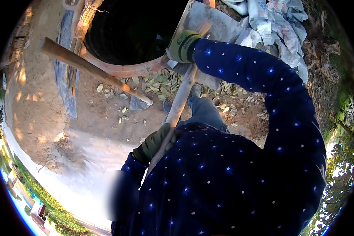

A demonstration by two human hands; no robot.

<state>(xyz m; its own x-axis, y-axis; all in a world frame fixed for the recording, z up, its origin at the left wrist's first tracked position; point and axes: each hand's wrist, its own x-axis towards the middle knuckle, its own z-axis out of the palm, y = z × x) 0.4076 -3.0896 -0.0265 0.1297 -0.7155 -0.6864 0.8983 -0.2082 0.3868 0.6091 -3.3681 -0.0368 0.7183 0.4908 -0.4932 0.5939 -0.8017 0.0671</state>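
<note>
A broad-bladed shovel (181, 94) slants across my front, its wooden handle running from my waist up to a wide, flat grey metal blade (224, 25). Low on that handle my left hand (155, 143), in a dark green work glove, is closed around the wood. My right hand (185, 46), gloved in green, is closed at the blade's left edge beside the top of the handle; its fingertips are partly hidden. The blade tilts beside the rim of a large, round, dark-mouthed vessel or pit (122, 70).
A wooden-handled hoe (94, 72) leans at the left, its small metal blade (141, 103) on the soil. Bundled sticks (80, 33) and a grey-blue sheet (67, 94) lie near the rim. Pale plastic sacks (269, 27) are heaped at the far right. Fallen leaves (161, 84) surround my feet.
</note>
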